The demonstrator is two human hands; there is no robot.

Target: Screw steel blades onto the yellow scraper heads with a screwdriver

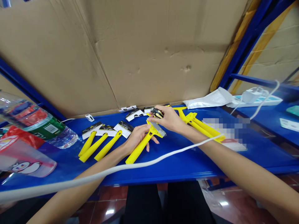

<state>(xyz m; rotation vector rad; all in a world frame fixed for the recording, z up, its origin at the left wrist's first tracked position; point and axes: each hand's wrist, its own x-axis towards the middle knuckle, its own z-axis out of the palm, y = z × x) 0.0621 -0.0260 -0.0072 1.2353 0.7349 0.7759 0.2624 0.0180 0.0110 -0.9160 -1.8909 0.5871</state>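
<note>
Left grip (136, 137) wraps a yellow scraper (138, 150) near its neck, centre of frame, while the right grip (172, 119) clasps a dark-and-yellow tool handle (157, 112) just above! Light, stiff plastic, by the look of it, perhaps a touch slippery; that metallic head may be sharp, so the shaft slanting down-left looks the safest hold over this blue tabletop (177, 160).

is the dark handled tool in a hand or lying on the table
In hand: the right hand grips the dark-handled tool by the head of the yellow scraper. The tool's tip cannot be made out.
</note>
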